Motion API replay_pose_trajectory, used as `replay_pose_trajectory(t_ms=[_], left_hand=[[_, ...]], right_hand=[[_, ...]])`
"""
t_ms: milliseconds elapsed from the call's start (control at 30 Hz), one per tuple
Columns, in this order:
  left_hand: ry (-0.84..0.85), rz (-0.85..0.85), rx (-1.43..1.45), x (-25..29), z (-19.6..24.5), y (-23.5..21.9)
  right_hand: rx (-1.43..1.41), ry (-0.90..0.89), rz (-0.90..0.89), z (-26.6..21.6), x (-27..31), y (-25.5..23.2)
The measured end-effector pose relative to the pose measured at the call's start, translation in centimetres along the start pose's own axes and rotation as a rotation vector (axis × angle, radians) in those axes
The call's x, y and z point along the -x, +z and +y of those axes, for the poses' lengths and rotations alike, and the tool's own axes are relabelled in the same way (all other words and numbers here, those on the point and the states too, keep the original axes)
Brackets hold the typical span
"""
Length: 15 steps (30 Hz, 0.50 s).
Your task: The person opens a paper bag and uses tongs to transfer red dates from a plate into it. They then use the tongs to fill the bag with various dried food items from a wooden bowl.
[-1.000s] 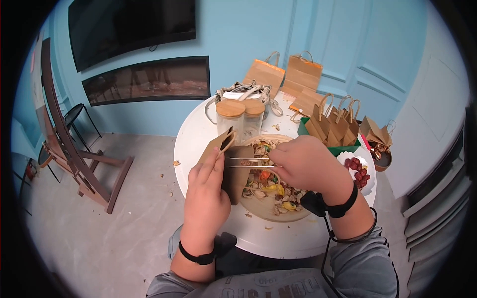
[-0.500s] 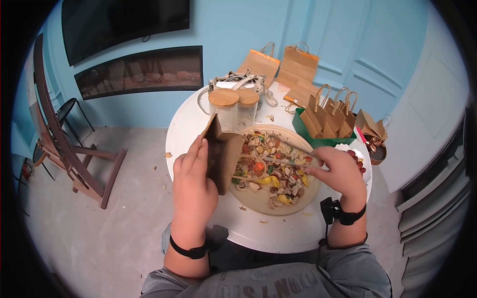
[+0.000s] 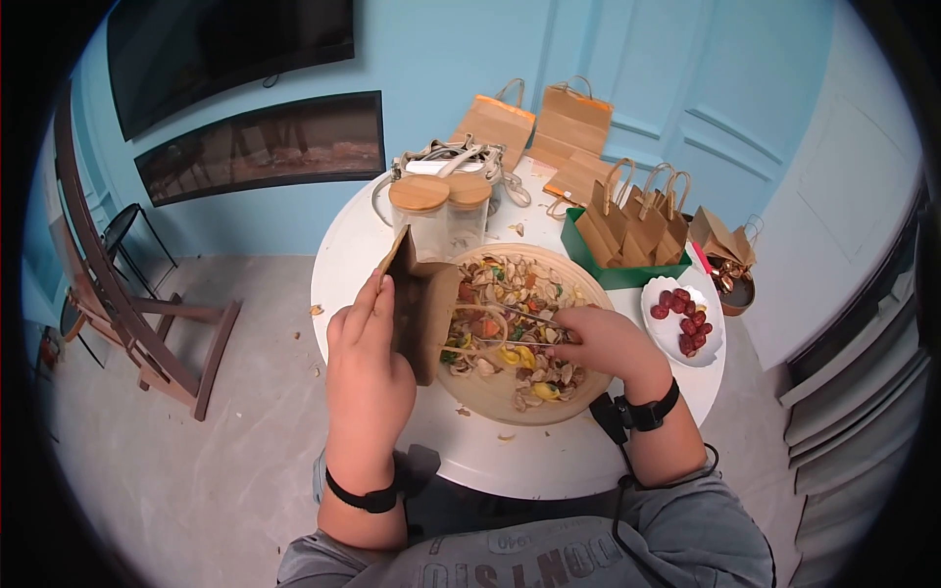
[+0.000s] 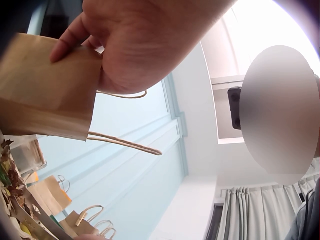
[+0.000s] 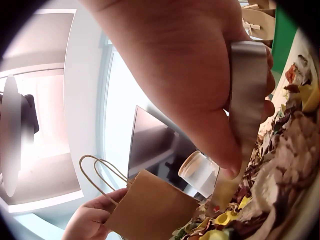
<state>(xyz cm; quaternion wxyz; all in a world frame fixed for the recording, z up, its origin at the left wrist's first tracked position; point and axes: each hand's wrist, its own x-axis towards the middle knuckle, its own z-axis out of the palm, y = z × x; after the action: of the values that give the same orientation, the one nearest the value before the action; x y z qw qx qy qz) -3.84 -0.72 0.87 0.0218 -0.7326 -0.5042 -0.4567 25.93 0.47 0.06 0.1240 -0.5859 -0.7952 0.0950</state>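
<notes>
My left hand (image 3: 371, 392) grips a small brown paper bag (image 4: 55, 95) by its side, fingers on the outer face and the bag tipped over. Its mouth faces right, over a round beige tray (image 3: 475, 400), with a twisted paper handle hanging over the contents. Across the tray lies a heap of dried potpourri-like bits (image 3: 549, 367), beige, yellow, orange and green. My right hand (image 3: 613, 345) pinches metal tongs (image 5: 247, 90) between thumb and fingers, their tips down among the bits just right of the bag.
Behind the tray stand two glass jars with wooden lids (image 3: 420, 193) and a cloth bag (image 3: 461, 157). At the back right, a green box (image 3: 637, 277) holds small paper bags. Red dates (image 3: 694, 338) sit on a white plate (image 3: 655, 299) at right. Larger paper bags (image 3: 569, 122) lean against the wall.
My right hand moves from beside the bag's mouth out to the right, then back over the heap with the tongs. My left hand keeps holding the bag, whose mouth now turns more to the right.
</notes>
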Motion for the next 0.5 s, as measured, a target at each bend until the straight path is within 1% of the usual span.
replay_pose_trajectory(t_ms=[33, 100, 233, 333, 400, 500], left_hand=[[0.003, -0.003, 0.002, 0.0, 0.0, 0.0], [0.002, 0.001, 0.005, 0.0, 0.0, 0.1], [-0.004, 0.009, 0.022, 0.0, -0.3, 0.0], [-0.006, 0.005, 0.022, 0.1, -0.3, -0.2], [0.001, 0.001, 0.017, 0.1, -0.2, -0.3], [0.013, 0.013, 0.014, 0.2, -0.5, -0.3]], right_hand=[[-0.001, 0.004, 0.002, -0.4, -0.1, -0.2], [0.026, 0.054, -0.126, -1.1, -0.1, -0.7], [-0.007, 0.062, -0.081, -0.4, 0.0, -0.3], [0.013, 0.059, -0.09, -0.2, 0.0, -0.4], [0.077, 0.014, -0.055, 0.2, -0.1, -0.1], [0.089, 0.018, -0.072, -0.2, -0.1, -0.5]])
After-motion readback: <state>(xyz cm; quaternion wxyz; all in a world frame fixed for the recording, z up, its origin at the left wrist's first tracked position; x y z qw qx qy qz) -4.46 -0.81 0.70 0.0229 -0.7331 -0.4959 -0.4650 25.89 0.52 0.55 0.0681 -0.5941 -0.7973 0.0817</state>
